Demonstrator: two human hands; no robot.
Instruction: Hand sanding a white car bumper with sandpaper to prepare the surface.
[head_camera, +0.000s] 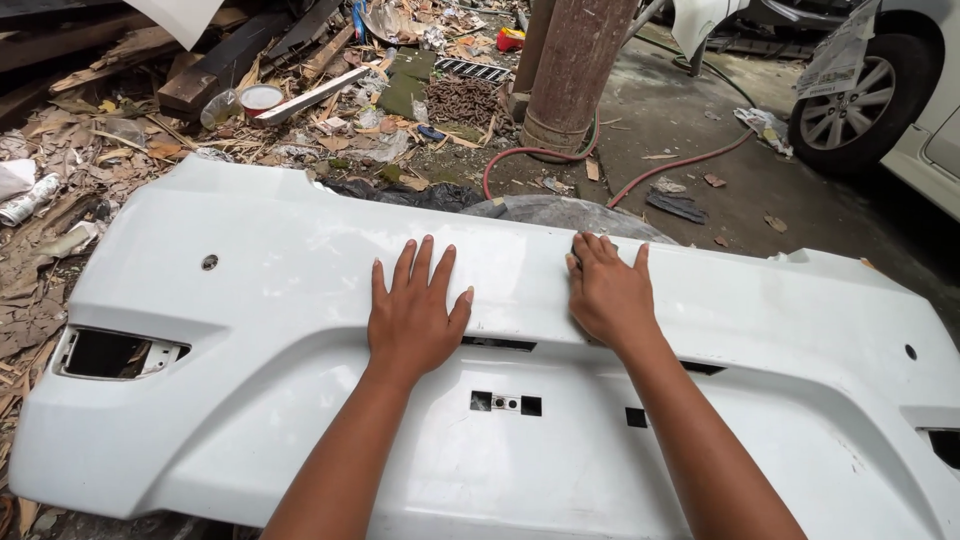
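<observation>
Bumper cover (250, 330), white and unmounted, is lying across the concrete floor (690, 130), its lower edge running out of frame. The left hand (413, 310) is resting flat on its upper ridge, fingers (425, 262) spread, gripping nothing. The right hand (607, 290) is pressing near the top edge over a small pad that is mostly hidden; whether it is being gripped cannot be told. Wood debris (120, 120) is lying beyond the far left corner, a red hose (680, 165) and a car wheel (850, 95) beyond the right.

white bumper (250, 300), red hose (520, 155)
</observation>
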